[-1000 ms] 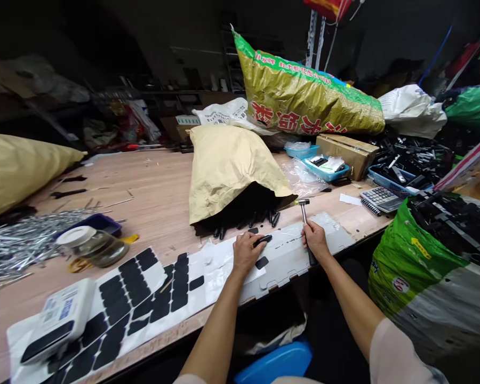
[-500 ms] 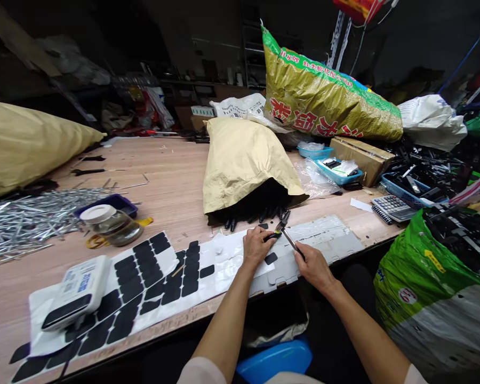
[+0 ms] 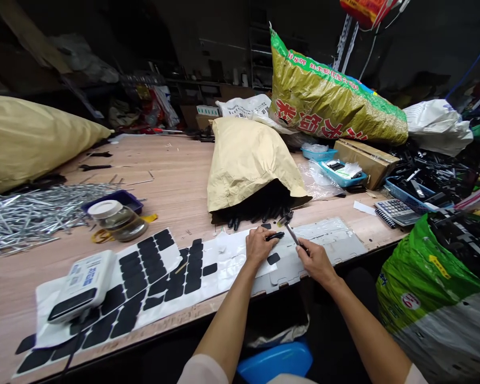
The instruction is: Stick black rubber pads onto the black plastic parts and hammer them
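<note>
- Calculator (image 3: 400,212), with a spiral-bound notebook (image 3: 385,218) at its left edge
- Clear jar (image 3: 124,226) with a white lid, just in front of a navy tray (image 3: 134,204)
- Heap of silvery metal rods (image 3: 32,216), far left
- Green-and-gold sack (image 3: 340,106) with red lettering, lying on its side
- Crumpled white sack (image 3: 438,125) to its right
- Cardboard box (image 3: 364,160), with two light-blue baskets (image 3: 319,156) just to its left

Hammer (image 3: 293,233) (tilted) in right hand (image 3: 315,261)

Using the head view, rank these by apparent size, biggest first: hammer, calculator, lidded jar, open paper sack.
1. Open paper sack
2. Lidded jar
3. Calculator
4. Hammer, judged by its visible part; the right hand covers some handle.
</note>
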The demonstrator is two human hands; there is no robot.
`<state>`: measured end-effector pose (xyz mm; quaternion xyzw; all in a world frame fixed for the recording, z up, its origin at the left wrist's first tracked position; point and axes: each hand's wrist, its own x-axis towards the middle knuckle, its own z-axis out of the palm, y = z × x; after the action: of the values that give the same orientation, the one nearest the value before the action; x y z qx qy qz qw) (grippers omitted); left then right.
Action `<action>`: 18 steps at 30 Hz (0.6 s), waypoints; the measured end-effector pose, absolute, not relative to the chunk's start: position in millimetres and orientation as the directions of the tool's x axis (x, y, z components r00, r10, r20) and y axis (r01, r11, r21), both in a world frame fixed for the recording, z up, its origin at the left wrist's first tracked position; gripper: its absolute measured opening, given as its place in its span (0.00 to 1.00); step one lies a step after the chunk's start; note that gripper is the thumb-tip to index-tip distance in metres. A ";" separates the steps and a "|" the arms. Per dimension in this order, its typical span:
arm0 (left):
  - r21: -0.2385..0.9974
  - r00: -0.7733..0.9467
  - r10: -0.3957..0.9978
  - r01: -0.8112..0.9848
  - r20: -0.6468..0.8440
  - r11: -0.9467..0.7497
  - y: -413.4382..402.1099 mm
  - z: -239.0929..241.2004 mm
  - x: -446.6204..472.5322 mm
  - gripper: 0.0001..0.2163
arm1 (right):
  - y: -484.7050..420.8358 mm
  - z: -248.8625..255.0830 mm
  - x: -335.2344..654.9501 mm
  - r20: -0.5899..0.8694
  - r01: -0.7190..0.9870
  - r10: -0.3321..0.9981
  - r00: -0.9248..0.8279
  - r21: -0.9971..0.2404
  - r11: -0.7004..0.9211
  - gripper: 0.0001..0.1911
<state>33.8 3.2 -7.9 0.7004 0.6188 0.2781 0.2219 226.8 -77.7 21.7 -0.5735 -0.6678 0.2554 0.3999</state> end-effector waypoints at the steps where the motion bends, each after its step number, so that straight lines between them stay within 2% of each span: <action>1: 0.654 0.079 0.990 0.744 0.116 -0.135 2.7 -7.9 33.7 0.10 | -72.6 23.5 231.3 0.223 0.537 0.975 0.025 -0.825 0.175 0.15; 4: 0.650 0.078 0.990 0.747 0.121 -0.139 1.7 -9.1 33.0 0.09 | -53.2 21.3 248.2 0.142 0.453 0.975 0.173 -0.890 0.049 0.17; 8: 0.634 0.108 0.984 0.754 0.139 -0.173 4.0 -10.1 31.3 0.09 | -31.1 3.9 268.0 0.027 0.300 0.956 0.292 -0.952 -0.065 0.15; 11: 0.624 0.118 0.975 0.753 0.187 -0.211 2.3 -3.8 30.7 0.09 | -24.5 -5.1 273.1 0.001 0.200 0.931 0.364 -0.977 -0.077 0.15; 14: 0.637 0.118 0.940 0.708 0.319 -0.305 -20.2 4.8 27.4 0.11 | -23.8 -6.1 272.8 0.010 0.206 0.931 0.365 -0.976 -0.070 0.15; 16: 0.650 0.166 0.899 0.640 0.404 -0.410 -52.7 4.5 21.5 0.14 | -24.3 -5.3 272.2 0.009 0.211 0.935 0.355 -0.975 -0.071 0.16; 18: 0.660 0.273 0.864 0.560 0.423 -0.500 -95.3 -4.0 14.3 0.17 | -24.6 -5.3 272.1 0.012 0.207 0.931 0.365 -0.976 -0.069 0.16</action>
<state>14.3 -95.3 -4.0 0.7736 0.4602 0.3894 0.1952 272.1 -24.6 -5.3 -0.6425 -0.4427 0.3488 0.5192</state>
